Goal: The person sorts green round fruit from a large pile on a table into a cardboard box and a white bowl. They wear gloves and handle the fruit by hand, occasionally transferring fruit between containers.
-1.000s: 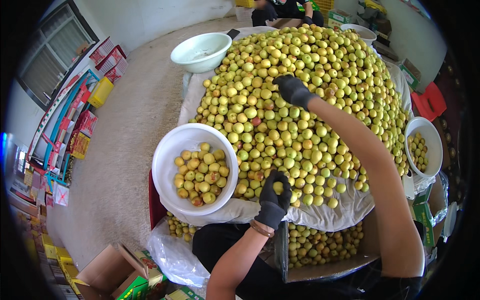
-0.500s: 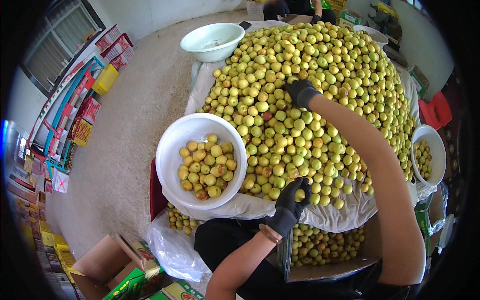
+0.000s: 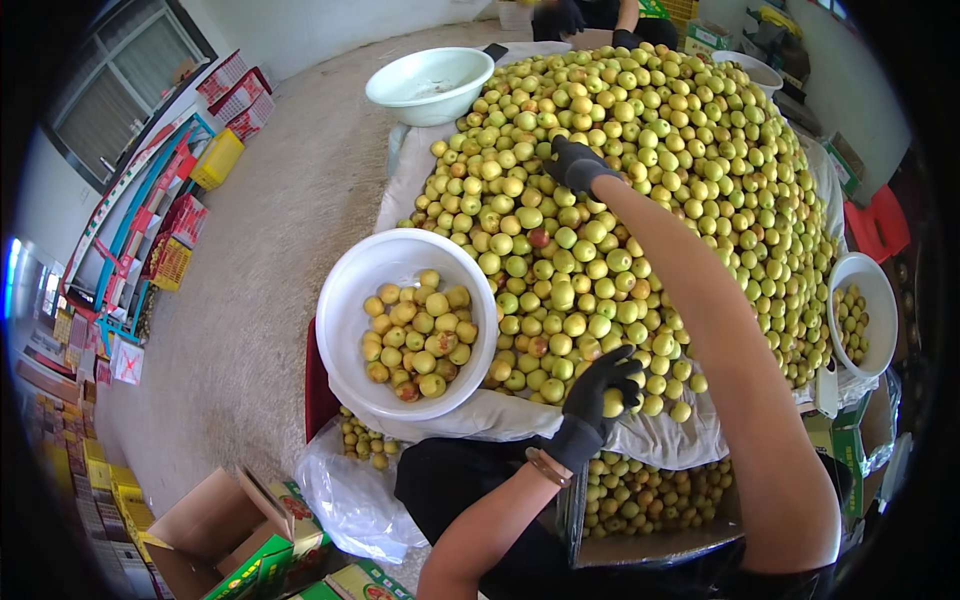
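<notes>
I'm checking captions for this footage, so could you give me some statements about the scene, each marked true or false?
1. The person's left hand and right hand both wear dark gloves. True.
2. The pale green basin is heaped with fruit. False: no fruit shows in it.
3. The left hand holds a fruit. True.
4. The large white basin to the left of the fruit pile has fruit in it. True.
5. The right hand is inside the large white basin. False: it is over the fruit pile.
6. The fruit pile lies on bare floor. False: pale cloth lies under it.
</notes>
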Motion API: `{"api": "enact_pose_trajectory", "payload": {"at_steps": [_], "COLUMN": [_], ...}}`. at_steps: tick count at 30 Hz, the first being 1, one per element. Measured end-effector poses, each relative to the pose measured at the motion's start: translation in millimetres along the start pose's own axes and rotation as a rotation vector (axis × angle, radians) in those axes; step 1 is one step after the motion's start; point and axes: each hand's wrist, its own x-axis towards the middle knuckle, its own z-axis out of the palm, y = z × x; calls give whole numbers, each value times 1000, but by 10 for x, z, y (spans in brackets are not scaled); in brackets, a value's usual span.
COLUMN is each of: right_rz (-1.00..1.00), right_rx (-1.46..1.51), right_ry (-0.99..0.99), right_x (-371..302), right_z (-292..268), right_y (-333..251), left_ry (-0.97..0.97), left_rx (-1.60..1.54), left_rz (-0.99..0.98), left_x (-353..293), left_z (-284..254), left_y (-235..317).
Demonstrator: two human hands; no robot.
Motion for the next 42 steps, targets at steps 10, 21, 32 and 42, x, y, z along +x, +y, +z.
{"api": "enact_pose_trajectory", "payload": {"at_steps": [10, 21, 32, 42], "right_rz": [-798, -85, -637, -31], "right_rx": [228, -259, 463, -378], "right_ry": [118, -168, 49, 140], "right_x": [-2389, -101, -2029, 291], "right_z": [163, 391, 372, -87], "right_y": [170, -472, 245, 376], "left_ry": [-10, -31, -101, -108], "left_rx": [-482, -625, -711, -691], "left_rz": [-35, -154, 176, 225], "left_x": [-107, -111, -282, -192], "left_z": [76, 120, 113, 229], "left_y": [76, 168, 381, 612]}}
